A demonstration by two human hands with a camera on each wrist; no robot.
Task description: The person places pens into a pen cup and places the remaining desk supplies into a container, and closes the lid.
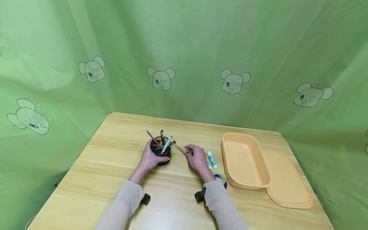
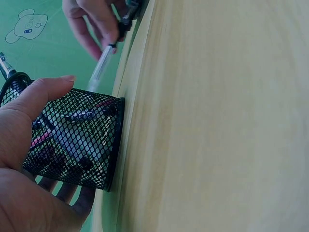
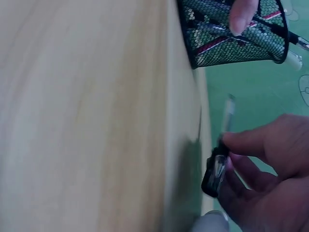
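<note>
My left hand (image 1: 149, 158) grips a black mesh pen cup (image 1: 164, 162) from its left side, with the thumb across the near wall. Inside the cup stand a dark red pencil (image 1: 152, 138) with a white eraser end, a black pen (image 1: 162, 138) and a pale green pen (image 1: 166, 144), among others. Just right of the cup, my right hand (image 1: 197, 157) pinches a clear-barrelled pen (image 1: 180, 147) between thumb and fingers. In the right wrist view the pen's black cap end (image 3: 215, 175) sits by the fingers. Its clear end points away from the hand, apart from the cup wall.
Two white-and-teal glue sticks (image 1: 212, 159) lie beside my right wrist, with a green and purple tape roll (image 1: 219, 175) partly under the forearm. Further right are an orange plastic box (image 1: 225, 153) and its flat lid (image 1: 287, 179). A green curtain (image 1: 184, 38) hangs behind the wooden table (image 1: 95, 166).
</note>
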